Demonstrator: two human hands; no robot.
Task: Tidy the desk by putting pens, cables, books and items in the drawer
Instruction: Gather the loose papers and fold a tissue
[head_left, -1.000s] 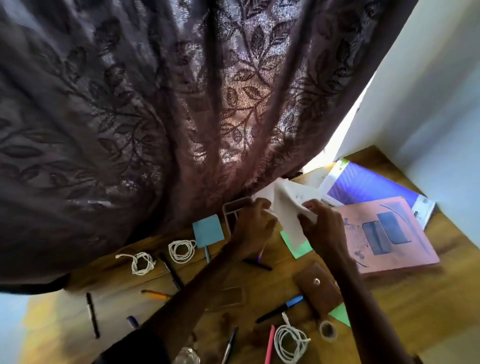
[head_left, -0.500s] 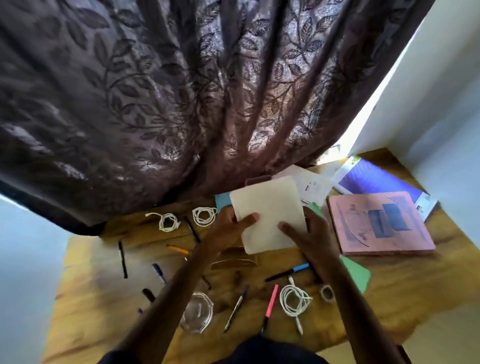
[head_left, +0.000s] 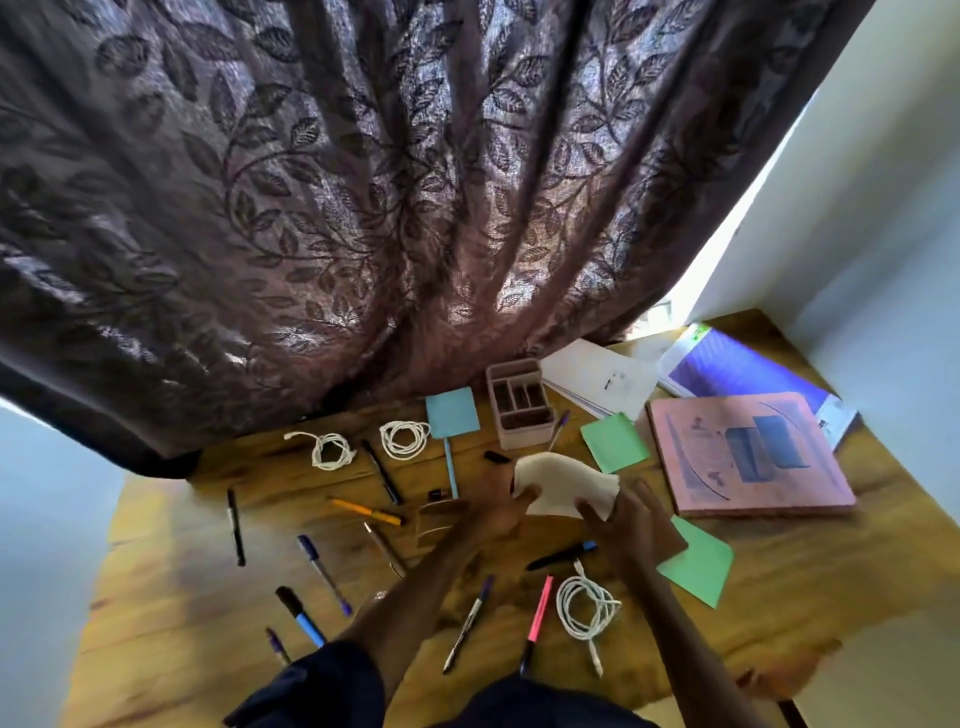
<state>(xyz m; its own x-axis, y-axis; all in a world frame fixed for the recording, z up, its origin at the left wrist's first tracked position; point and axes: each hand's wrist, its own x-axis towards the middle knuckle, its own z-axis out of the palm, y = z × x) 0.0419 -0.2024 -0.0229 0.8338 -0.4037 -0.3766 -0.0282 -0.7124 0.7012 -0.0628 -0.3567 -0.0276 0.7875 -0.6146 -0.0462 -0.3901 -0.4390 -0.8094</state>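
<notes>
Both hands pinch one cream cloth (head_left: 563, 483) mid-counter: left hand (head_left: 496, 512) on its left edge, right hand (head_left: 626, 525) on its right. Black-blue marker (head_left: 563, 555) lies just below the right hand, long axis left-right, so the right hand is nearer. No drawer in view.

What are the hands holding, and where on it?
A cream cloth, held by both: left hand grips its left edge, right hand its lower right corner.
</notes>
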